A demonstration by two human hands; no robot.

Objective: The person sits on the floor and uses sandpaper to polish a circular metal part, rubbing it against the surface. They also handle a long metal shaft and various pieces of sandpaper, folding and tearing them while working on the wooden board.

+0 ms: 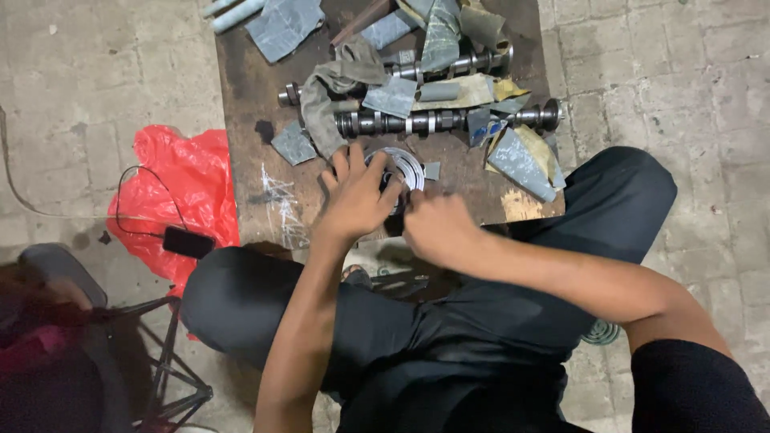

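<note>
both hands, left hand (354, 196) and right hand (437, 227), grip a round metal part (405, 166).

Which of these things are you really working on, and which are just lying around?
In hand:
left hand
right hand
round silvery metal disc part, held by both hands

Lying about:
two dark steel camshafts
grey sandpaper scraps
grey rag
red plastic bag
black phone
</note>
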